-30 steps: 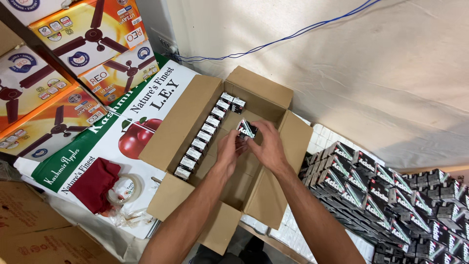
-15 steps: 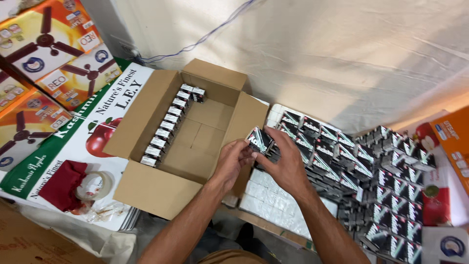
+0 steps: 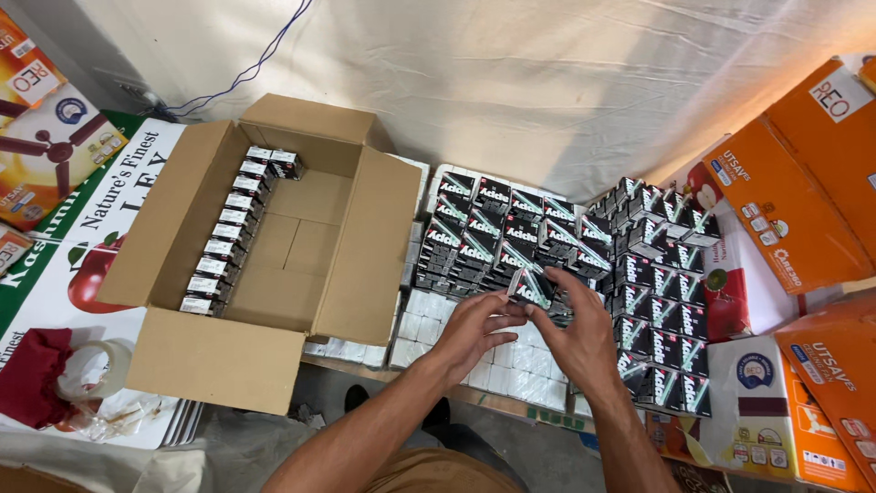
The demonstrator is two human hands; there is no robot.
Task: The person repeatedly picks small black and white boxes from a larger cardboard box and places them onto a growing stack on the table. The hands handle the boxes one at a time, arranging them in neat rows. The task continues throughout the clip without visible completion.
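Note:
Both my hands hold a small black, green and white box [image 3: 532, 288] just above a big stack of the same small boxes [image 3: 511, 233]. My left hand [image 3: 474, 329] grips its near left end and my right hand [image 3: 579, 333] its right side. To the left stands an open brown carton [image 3: 351, 265] with a row of the small boxes [image 3: 228, 242] lined along its left wall; the remainder of its floor is bare.
Orange cartons [image 3: 803, 192] stand at the right, with more small black boxes [image 3: 662, 292] stacked beside them. Fan cartons [image 3: 50, 146] and a flat apple-printed box [image 3: 82, 265] lie at the left, with a tape roll [image 3: 96, 370] and a red cloth [image 3: 32, 374]. White sheeting hangs behind.
My hands left the open carton and moved right to the stack of small boxes. My view swung right with them, so the carton now sits at the left.

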